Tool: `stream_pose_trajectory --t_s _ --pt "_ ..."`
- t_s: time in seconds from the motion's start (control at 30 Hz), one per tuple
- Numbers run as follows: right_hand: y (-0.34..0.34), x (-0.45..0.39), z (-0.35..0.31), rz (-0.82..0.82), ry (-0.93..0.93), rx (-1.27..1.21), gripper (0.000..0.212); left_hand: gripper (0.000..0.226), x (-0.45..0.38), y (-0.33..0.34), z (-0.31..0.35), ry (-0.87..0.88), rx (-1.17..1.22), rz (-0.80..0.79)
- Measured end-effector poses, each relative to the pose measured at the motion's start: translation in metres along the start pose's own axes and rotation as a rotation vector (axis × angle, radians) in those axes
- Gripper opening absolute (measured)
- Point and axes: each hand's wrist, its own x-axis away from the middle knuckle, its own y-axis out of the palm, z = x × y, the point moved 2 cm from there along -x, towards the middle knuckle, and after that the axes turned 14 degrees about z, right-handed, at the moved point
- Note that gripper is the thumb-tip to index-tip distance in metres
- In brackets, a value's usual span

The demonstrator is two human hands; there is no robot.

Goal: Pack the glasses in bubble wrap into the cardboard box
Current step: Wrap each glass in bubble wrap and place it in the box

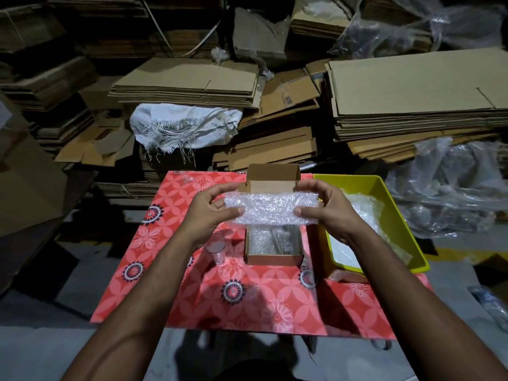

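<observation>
A bubble-wrap bundle [270, 209] is held at both ends above the open cardboard box [275, 243], the left hand [211, 213] and the right hand [327, 213] each curled around an end, thumbs on the near side. Whether a glass is rolled inside cannot be told. In the box, wrapped items are already seen, so part of the packing is judged done. One bare glass [215, 247] is left standing on the desk [247, 298], just left of the box, and more bubble wrap is kept in the yellow tray [384, 193] at the right. The held bundle is yet to be lowered in, the remaining glass wrapped, and the lid closed.
</observation>
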Motion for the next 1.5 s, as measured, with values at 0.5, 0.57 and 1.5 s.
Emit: stream_pose_trajectory --t_s 0.5,0.57,1.5 --pt "-0.003 0.003 -0.006 -0.084 0.224 -0.234 0.014 0.019 -0.001 0.007 0.005 -0.058 0.144 -0.007" --pt "-0.004 0.004 -0.009 -0.061 0.26 -0.321 0.018 0.023 0.001 0.01 0.006 -0.097 0.236 -0.015" --pt "0.01 -0.014 -0.043 -0.137 -0.244 0.386 0.014 0.045 -0.009 0.029 0.003 0.201 -0.428 -0.318"
